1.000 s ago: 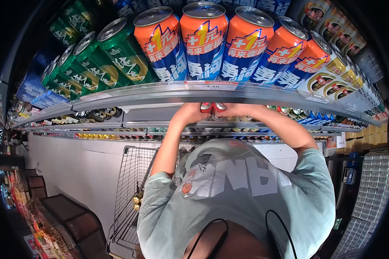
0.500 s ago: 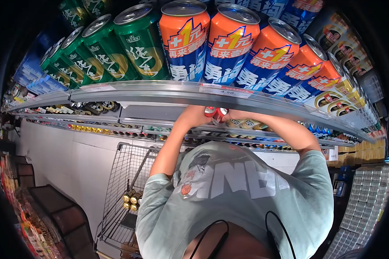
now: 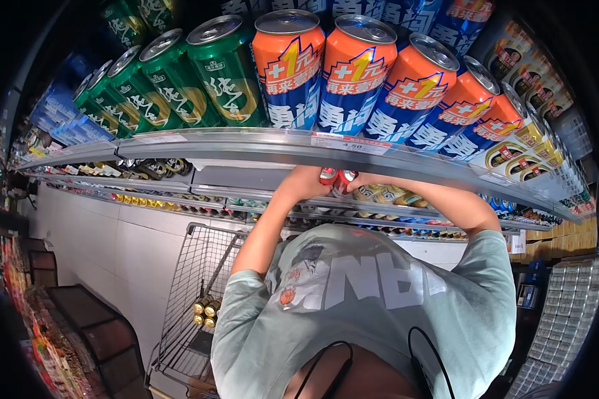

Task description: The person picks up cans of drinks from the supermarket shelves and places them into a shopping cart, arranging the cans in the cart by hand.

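Just below the front edge of the upper shelf (image 3: 233,148), my left hand (image 3: 311,184) is wrapped round the left side of a red can (image 3: 327,175). From the other side, my right hand (image 3: 366,181) grips a second red can (image 3: 345,181) with a silvery top. The two cans are side by side between my hands, and the shelf edge partly covers the fingers.
Green cans (image 3: 227,80) and orange-and-blue cans (image 3: 357,76) line the upper shelf. A wire shopping cart (image 3: 192,266) at the lower left holds several gold-topped cans (image 3: 207,310). Dark display bins (image 3: 90,326) stand farther left; stacked packs (image 3: 566,306) are at right.
The view has shifted, so the shelf cans and my hands appear farther right, and more of the cart and its gold-topped cans shows. Both hands remain on the red cans.
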A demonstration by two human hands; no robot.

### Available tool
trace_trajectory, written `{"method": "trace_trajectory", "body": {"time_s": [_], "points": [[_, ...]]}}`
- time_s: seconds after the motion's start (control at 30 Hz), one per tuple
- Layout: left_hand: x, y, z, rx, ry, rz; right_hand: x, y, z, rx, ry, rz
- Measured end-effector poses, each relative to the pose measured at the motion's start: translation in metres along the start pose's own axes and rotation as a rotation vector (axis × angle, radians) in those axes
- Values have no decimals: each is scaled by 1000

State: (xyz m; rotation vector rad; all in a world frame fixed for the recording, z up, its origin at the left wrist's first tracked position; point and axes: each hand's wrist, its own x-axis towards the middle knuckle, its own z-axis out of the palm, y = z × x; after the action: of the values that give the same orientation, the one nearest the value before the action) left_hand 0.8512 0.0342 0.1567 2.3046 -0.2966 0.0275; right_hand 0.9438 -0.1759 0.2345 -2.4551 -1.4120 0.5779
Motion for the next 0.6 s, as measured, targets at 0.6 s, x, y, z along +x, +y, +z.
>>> {"method": "trace_trajectory", "body": {"time_s": [0.6], "points": [[4,-5,4,-2,-21,59,17,52,52,-74,43,-77]]}}
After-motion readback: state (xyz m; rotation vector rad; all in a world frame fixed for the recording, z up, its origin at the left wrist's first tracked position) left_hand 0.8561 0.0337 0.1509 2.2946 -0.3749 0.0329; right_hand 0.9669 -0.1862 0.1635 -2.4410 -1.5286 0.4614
